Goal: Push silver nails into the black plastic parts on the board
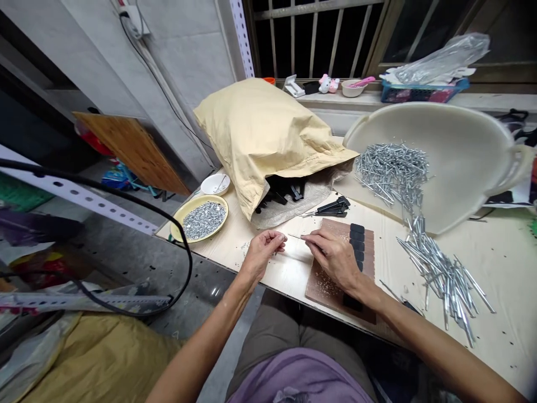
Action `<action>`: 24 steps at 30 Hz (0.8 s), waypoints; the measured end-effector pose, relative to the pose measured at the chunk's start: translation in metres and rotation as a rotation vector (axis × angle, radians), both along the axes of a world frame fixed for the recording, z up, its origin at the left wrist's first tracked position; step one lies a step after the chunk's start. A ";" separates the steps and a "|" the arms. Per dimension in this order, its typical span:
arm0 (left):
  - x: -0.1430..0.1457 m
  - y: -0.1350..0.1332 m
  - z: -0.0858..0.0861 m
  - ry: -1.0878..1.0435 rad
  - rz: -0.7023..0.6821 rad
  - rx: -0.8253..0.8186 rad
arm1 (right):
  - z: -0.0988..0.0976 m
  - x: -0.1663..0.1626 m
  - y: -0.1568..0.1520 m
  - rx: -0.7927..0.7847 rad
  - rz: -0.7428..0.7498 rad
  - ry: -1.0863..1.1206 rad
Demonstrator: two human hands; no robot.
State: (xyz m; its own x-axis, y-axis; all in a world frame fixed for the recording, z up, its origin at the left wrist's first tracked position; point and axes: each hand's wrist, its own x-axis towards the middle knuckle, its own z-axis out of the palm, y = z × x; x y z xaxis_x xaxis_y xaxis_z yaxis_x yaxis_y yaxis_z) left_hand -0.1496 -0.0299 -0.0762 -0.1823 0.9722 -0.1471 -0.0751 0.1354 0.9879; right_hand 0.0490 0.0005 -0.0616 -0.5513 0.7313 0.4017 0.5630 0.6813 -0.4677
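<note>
My right hand point(329, 252) pinches a thin metal rod point(295, 237), its bare end pointing left toward my other hand. Whatever lies further inside the palm is hidden. My left hand point(266, 246) is closed, thumb and forefinger pressed together close to the rod's end; anything between them is too small to name. Under my right forearm lies a brown board point(331, 280) with a row of black blocks point(357, 237) along it. Behind the hands rest several black-handled pieces with thin metal shafts point(333, 207).
On the left stands a yellow bowl point(178, 215) of small metal parts, beside a white bowl point(224, 186). A large beige sack point(268, 123) holds black pieces. At right, metal rods point(444, 274) spill from a big white basin point(461, 151). A black cable point(191, 257) loops at left.
</note>
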 end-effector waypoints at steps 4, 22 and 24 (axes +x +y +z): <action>0.025 -0.005 0.012 -0.250 0.033 0.024 | 0.005 0.007 -0.009 0.060 -0.023 -0.065; 0.058 -0.005 0.021 -0.240 0.018 0.053 | 0.014 0.035 -0.022 0.176 -0.135 -0.150; 0.060 -0.005 0.020 -0.206 0.010 0.075 | 0.015 0.037 -0.023 0.202 -0.152 -0.176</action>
State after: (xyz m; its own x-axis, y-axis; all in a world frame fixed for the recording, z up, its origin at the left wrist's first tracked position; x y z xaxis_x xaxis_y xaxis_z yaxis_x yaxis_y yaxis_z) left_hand -0.0900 -0.0352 -0.0565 -0.1658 0.9801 -0.1094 -0.2778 0.0601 0.9588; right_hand 0.0858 -0.0224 -0.0470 -0.5159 0.7256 0.4554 0.7257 0.6526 -0.2176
